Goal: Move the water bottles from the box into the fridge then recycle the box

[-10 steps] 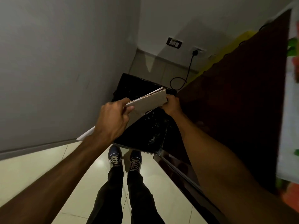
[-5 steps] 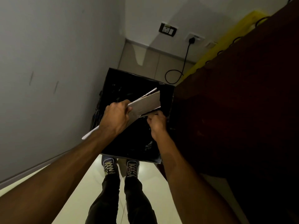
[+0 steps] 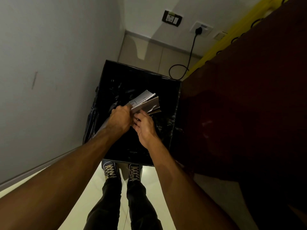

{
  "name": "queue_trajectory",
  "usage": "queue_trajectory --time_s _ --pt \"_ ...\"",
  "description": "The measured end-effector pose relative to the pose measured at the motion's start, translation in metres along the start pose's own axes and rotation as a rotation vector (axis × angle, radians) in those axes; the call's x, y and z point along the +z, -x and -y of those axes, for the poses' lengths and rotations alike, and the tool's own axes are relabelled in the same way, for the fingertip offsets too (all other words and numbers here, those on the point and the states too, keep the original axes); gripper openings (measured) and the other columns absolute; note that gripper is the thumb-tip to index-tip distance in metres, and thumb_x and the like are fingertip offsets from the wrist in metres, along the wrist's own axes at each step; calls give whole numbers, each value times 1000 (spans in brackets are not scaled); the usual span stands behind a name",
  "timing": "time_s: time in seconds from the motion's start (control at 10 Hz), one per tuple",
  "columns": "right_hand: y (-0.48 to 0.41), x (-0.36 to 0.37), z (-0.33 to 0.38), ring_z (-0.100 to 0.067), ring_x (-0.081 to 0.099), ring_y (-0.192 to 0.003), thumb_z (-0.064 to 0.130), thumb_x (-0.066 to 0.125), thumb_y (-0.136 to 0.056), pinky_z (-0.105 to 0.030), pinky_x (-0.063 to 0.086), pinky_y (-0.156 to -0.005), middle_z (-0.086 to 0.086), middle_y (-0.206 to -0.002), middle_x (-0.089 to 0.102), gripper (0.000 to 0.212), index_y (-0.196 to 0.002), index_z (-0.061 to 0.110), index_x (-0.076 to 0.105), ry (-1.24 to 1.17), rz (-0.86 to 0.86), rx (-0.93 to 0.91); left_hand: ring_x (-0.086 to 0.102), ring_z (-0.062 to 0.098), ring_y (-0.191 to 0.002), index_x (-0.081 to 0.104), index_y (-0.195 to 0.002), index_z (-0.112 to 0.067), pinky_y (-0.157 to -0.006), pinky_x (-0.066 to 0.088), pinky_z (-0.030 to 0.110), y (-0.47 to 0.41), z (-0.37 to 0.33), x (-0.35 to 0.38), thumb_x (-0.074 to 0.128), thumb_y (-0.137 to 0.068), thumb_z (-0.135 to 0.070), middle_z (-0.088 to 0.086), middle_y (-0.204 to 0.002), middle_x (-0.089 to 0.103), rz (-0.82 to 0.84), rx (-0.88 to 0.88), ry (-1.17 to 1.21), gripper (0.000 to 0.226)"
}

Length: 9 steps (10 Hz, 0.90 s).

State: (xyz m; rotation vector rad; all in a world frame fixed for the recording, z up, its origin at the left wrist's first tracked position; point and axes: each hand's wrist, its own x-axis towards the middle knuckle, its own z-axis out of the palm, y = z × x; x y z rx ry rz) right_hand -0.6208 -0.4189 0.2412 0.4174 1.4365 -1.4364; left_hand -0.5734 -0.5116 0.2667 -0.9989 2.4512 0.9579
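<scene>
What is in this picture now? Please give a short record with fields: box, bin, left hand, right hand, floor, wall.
box: flattened cardboard box, folded, held above the open bin
bin: black bin lined with a black plastic bag, standing in the corner
left hand: left hand closed on the box's near end
right hand: right hand fingers loosely spread, beside the box; contact unclear
floor: pale tiled floor, the person's two laced shoes at the bin's near edge
wall: black plug in a socket, its cable looping down to the floor

Dim narrow corner. Grey wall [image 3: 49,63] left of fingers; white wall [image 3: 149,10] beyond, with switch plate [image 3: 172,18] and socket [image 3: 201,29], black cord [image 3: 184,63] trailing down. Dark red cabinet [image 3: 249,105] right. Pale glossy floor [image 3: 106,188] below.
</scene>
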Motion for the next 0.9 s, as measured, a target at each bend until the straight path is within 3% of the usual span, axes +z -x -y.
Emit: queue_trajectory --time_s 0.2,0.3,0.4,0.5,0.6,0.7,0.8,0.9 --pt "-5 -6 -3 -17 61 -95 -3 37 -99 -31 52 -88 -8 -101 65 33 -128 -1 54 42 28 23 62 31 -106 57 -122 -11 -88 47 38 -14 -1 12 49 -95 -9 14 -113 65 50 14 -10 29" --pt "-5 -13 -2 -16 61 -88 -3 37 -98 -28 52 -81 -7 -94 64 24 -112 2 56 72 -3 12 57 29 -116 47 -136 -13 -93 47 37 -20 -2 20 52 -95 -12 12 -130 57 108 13 -23 41" --pt "-2 -18 -4 -21 61 -97 0 39 -100 -37 51 -93 -12 -103 65 22 -115 3 55 91 -37 7 52 28 -122 39 -144 -14 -98 44 37 -19 2 27 55 -96 -18 13 -138 52 128 29 -57 50" --pt "1 -21 -9 -29 58 -122 9 47 -98 -47 42 -113 -21 -130 60 22 -119 6 54 181 -109 5 43 31 -133 24 -152 -10 -107 38 40 -9 9 30 57 -96 -36 16 -148 42 138 31 -77 70" --pt "6 -22 -11 -30 52 -131 22 54 -95 -49 39 -115 -17 -144 52 45 -136 6 53 370 -192 -17 38 31 -137 19 -154 -10 -110 34 41 1 13 29 54 -96 -43 15 -152 37 132 12 -91 74" --pt "22 -24 -4 -29 41 -141 25 53 -101 -35 41 -111 -8 -160 32 60 -156 16 32 666 -292 -149 32 30 -142 17 -154 -11 -115 30 42 16 22 28 43 -101 -44 15 -156 31 88 6 -144 68" --pt "32 -28 -4 -28 38 -143 20 51 -103 -31 43 -109 -7 -163 23 60 -158 13 27 800 -311 -300 23 30 -147 15 -155 -11 -120 22 44 26 26 27 34 -102 -47 14 -160 23 40 8 -163 66" --pt "42 -27 -9 -29 32 -147 21 51 -103 -44 44 -112 -9 -165 20 60 -157 11 28 1030 -361 -496 2 26 -151 4 -157 -14 -123 7 45 40 27 23 22 -103 -51 10 -164 5 1 15 -194 68"
